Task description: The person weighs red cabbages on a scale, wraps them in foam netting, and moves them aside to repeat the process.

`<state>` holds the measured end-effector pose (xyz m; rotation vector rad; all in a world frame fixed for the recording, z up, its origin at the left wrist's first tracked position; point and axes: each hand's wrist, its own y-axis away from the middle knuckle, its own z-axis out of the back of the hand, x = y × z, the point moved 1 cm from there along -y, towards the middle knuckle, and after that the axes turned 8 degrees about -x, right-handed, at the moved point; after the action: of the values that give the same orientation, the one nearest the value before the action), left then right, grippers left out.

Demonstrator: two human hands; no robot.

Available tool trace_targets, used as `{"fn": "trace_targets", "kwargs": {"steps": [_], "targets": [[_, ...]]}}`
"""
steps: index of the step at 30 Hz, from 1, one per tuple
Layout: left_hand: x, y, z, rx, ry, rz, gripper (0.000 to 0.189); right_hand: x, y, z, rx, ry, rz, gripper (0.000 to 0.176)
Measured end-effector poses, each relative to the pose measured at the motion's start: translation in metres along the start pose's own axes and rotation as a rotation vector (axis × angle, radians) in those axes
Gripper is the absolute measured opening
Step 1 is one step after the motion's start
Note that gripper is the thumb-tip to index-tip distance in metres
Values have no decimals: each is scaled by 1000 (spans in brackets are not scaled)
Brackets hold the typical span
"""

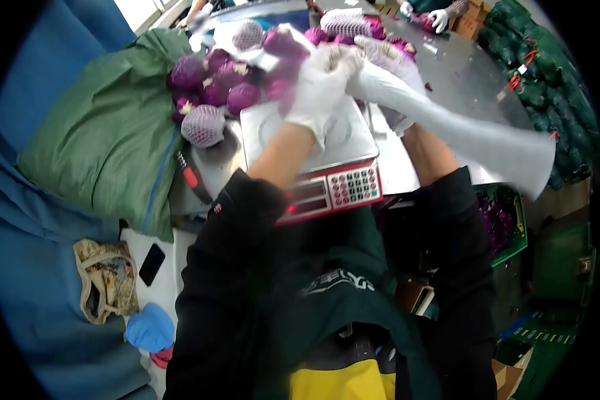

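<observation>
My left hand (pixel 327 83), in a white glove, is closed at the near end of a long white foam net sleeve (pixel 460 127), above the scale's metal plate (pixel 359 143). On the other side of that end, my gloved right hand (pixel 397 67) grips too, its fingers partly hidden by the sleeve. The sleeve's wide free end hangs off to the right. Purple cabbages (pixel 243 98) are heaped left of my left hand, the closest ones blurred. One netted cabbage (pixel 204 126) rests left of the red digital scale (pixel 353 185).
A green sack (pixel 103 133) leans at the left, near a red-and-black handled tool (pixel 192 175). More netted cabbages (pixel 345 23) lie at the back. A co-worker's gloved hand (pixel 439 20) works there. Dark green net bags (pixel 547 100) stand right; a green crate (pixel 513 243) holds purple leaves.
</observation>
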<state>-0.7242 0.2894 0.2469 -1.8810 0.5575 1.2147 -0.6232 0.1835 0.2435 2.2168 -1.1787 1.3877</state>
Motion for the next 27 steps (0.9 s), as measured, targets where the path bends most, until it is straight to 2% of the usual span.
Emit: {"fn": "trace_targets", "kwargs": {"steps": [1, 3, 4, 5, 6, 7, 9, 10, 11, 12, 13, 15, 16, 18, 19, 20, 22, 23, 24, 25, 27], "targets": [[-10, 1, 5, -34, 10, -4, 17, -4, 1, -10, -52, 21, 4, 25], [-14, -13, 12, -113, 50, -176, 15, -8, 25, -28, -35, 118, -89, 18], [-23, -5, 22, 64, 72, -168, 11, -13, 26, -22, 96, 103, -209, 24], [-19, -8, 21, 21, 14, -168, 11, -17, 27, -14, 228, 87, -324, 29], [-14, -10, 19, -21, -44, -166, 12, -19, 24, -10, 338, 2, -324, 28], [-10, -13, 17, -63, -102, -161, 13, -23, 25, -5, 271, 67, -227, 25], [26, -27, 54, 6, -274, -346, 16, -28, 30, -2, 141, 199, -25, 19], [26, -33, 57, -6, -151, -211, 16, -28, 25, 5, 229, -135, -17, 26], [26, -38, 60, -34, -23, -79, 16, -28, 27, 10, 224, -350, -189, 30], [17, -33, 56, -102, 309, 290, 15, -28, 30, 15, 188, -566, -361, 35], [13, -32, 54, -165, 639, 662, 15, -34, 34, 16, 195, -552, -384, 36], [52, -54, 89, 392, 956, 758, 16, -47, 43, 19, 211, -525, -430, 37], [51, -54, 91, 538, 1021, 706, 22, -41, 46, 18, 186, -544, -394, 38], [9, -33, 74, 366, 771, 915, 27, -22, 49, 21, 140, -576, -326, 41], [8, -10, 64, 363, 735, 953, 30, -12, 49, 27, 115, -589, -295, 42], [7, 12, 54, 360, 700, 991, 33, -17, 39, 43, 205, -636, -241, 42], [38, 62, 43, 550, 1053, 1072, 40, -27, 19, 75, 393, -733, -139, 42], [39, 69, 44, 532, 1071, 1068, 42, -19, 31, 55, 200, -679, -159, 41], [38, 75, 43, 515, 1089, 1064, 44, -32, 28, 57, 268, -712, -281, 44], [34, 73, 50, 382, 822, 960, 46, -42, 32, 69, 359, -764, -408, 50], [47, 82, 76, 191, 844, 795, 46, -64, 53, 88, -111, -567, -466, 57]]}}
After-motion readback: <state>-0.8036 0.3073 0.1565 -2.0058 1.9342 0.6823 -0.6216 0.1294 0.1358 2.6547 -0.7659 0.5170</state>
